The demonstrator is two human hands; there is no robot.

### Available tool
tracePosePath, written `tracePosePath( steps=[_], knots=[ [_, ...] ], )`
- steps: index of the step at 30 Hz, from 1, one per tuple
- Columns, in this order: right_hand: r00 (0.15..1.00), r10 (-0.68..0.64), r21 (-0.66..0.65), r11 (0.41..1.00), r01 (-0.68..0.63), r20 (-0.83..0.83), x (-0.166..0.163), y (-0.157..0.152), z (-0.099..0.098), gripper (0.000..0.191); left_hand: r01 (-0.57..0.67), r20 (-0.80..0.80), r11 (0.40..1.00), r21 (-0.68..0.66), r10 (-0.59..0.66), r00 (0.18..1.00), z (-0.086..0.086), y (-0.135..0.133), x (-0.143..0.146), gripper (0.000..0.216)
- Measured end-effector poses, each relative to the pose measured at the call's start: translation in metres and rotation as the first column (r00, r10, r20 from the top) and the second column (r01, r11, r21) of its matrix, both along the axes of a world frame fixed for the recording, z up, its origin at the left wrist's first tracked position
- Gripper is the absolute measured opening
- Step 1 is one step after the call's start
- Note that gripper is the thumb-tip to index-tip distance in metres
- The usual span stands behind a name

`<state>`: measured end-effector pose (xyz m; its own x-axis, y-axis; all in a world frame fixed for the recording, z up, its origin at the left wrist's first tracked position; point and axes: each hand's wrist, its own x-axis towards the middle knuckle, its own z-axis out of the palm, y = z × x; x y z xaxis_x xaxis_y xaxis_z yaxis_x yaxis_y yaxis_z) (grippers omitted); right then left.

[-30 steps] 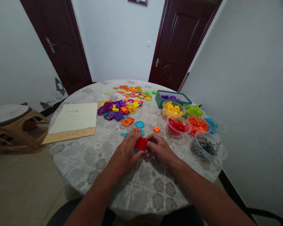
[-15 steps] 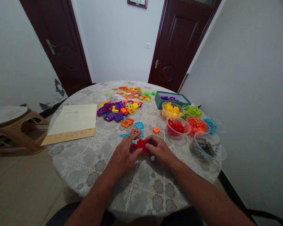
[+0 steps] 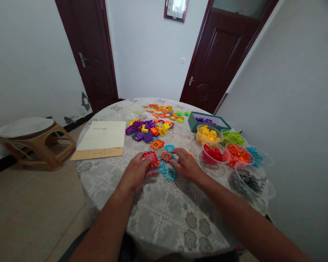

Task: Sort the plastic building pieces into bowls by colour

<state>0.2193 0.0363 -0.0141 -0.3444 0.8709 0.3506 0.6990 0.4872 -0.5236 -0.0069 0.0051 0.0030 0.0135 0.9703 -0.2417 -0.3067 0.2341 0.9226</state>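
My left hand point(image 3: 138, 171) holds a red square toothed building piece point(image 3: 151, 159) just above the tablecloth, thumb on top. To its right lies an orange toothed piece point(image 3: 166, 157) with a hole in its middle. My right hand point(image 3: 186, 163) is at that piece's right edge, thumb and forefinger apart. Nearer to me sits a blue toothed piece point(image 3: 170, 174), and another blue piece point(image 3: 169, 148) lies just beyond the orange one. A second orange piece point(image 3: 157, 144) is farther back.
A mixed pile of pieces point(image 3: 147, 130) lies past my hands, with flatter pieces point(image 3: 164, 112) behind. Clear tubs of yellow point(image 3: 207, 134), red point(image 3: 213, 153) and grey pieces point(image 3: 250, 182) stand right, by a green box point(image 3: 192, 123). Paper point(image 3: 104, 136) lies left.
My right hand has let go of the red piece and moved to the orange one. The left hand has carried the red piece leftward. The whole view has shifted slightly.
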Motion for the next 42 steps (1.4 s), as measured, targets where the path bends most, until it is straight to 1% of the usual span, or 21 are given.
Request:
tracePosePath(
  steps=[3, 5, 8, 11, 13, 15, 18, 21, 23, 26, 28, 30, 32, 34, 37, 39, 42],
  knots=[
    [0.985, -0.043, -0.018, 0.999, 0.047, 0.164, -0.009, 0.009, -0.011, 0.03, -0.076, 0.082, 0.997, -0.033, 0.079, 0.994, -0.001, 0.007, -0.013, 0.022],
    [0.982, -0.059, -0.028, 0.997, 0.065, 0.182, -0.013, 0.01, -0.02, 0.026, -0.106, 0.147, 0.993, -0.049, 0.113, 0.983, -0.003, 0.009, -0.019, 0.02],
    [0.995, -0.087, 0.0, 0.996, 0.087, 0.056, -0.011, 0.009, -0.026, 0.028, -0.114, 0.205, 0.991, -0.077, 0.127, 0.97, -0.004, 0.009, -0.022, 0.019],
    [0.991, -0.095, -0.002, 0.995, 0.096, -0.098, -0.01, 0.003, -0.019, 0.033, -0.094, 0.23, 0.992, -0.083, 0.111, 0.967, -0.002, 0.007, -0.022, 0.018],
    [0.984, -0.044, -0.022, 0.999, 0.041, -0.173, -0.015, -0.004, -0.011, 0.035, -0.059, 0.244, 0.995, -0.074, 0.076, 0.967, 0.0, 0.004, -0.02, 0.02],
    [0.975, 0.047, -0.037, 0.998, -0.057, -0.218, -0.025, -0.012, -0.004, 0.038, -0.004, 0.257, 0.998, -0.057, 0.019, 0.966, 0.001, 0.001, -0.017, 0.023],
    [0.959, 0.187, -0.023, 0.98, -0.196, -0.212, -0.044, -0.021, 0.003, 0.041, 0.063, 0.238, 0.998, -0.027, -0.054, 0.97, 0.002, -0.003, -0.013, 0.025],
    [0.943, 0.281, -0.002, 0.958, -0.286, -0.176, -0.056, -0.017, 0.008, 0.041, 0.036, 0.206, 0.999, -0.023, -0.03, 0.978, 0.002, -0.005, -0.011, 0.025],
    [0.948, 0.271, 0.029, 0.962, -0.27, -0.167, -0.058, -0.003, 0.011, 0.038, -0.003, 0.227, 1.0, -0.029, 0.009, 0.974, 0.001, -0.005, -0.012, 0.028],
    [0.986, 0.136, 0.16, 0.98, -0.12, -0.093, -0.056, 0.033, 0.012, 0.033, -0.052, 0.264, 0.997, -0.051, 0.064, 0.962, 0.002, -0.003, -0.016, 0.029],
    [0.998, 0.039, 0.211, 0.976, -0.048, 0.047, -0.056, 0.059, 0.008, 0.036, -0.087, 0.272, 0.994, -0.071, 0.103, 0.957, 0.003, -0.001, -0.019, 0.029],
    [0.975, -0.029, 0.166, 0.986, -0.008, 0.222, -0.06, 0.079, 0.003, 0.043, -0.119, 0.285, 0.99, -0.075, 0.135, 0.949, 0.003, 0.001, -0.021, 0.028],
    [0.932, -0.066, 0.076, 0.996, 0.042, 0.357, -0.066, 0.09, -0.003, 0.048, -0.142, 0.307, 0.988, -0.064, 0.155, 0.939, 0.001, 0.003, -0.023, 0.026],
    [0.899, -0.088, 0.02, 0.996, 0.088, 0.429, -0.071, 0.094, -0.007, 0.048, -0.155, 0.321, 0.987, -0.051, 0.163, 0.933, 0.0, 0.004, -0.023, 0.023],
    [0.883, -0.096, 0.026, 0.995, 0.095, 0.46, -0.071, 0.091, -0.008, 0.041, -0.161, 0.332, 0.986, -0.044, 0.166, 0.929, -0.002, 0.004, -0.025, 0.02],
    [0.887, -0.049, 0.024, 0.999, 0.043, 0.46, -0.066, 0.085, -0.007, 0.04, -0.16, 0.337, 0.986, -0.037, 0.163, 0.927, -0.002, 0.003, -0.026, 0.02],
    [0.9, 0.062, 0.002, 0.998, -0.07, 0.431, -0.055, 0.07, -0.006, 0.036, -0.157, 0.331, 0.987, -0.029, 0.158, 0.93, -0.001, 0.002, -0.027, 0.022]
  ],
)
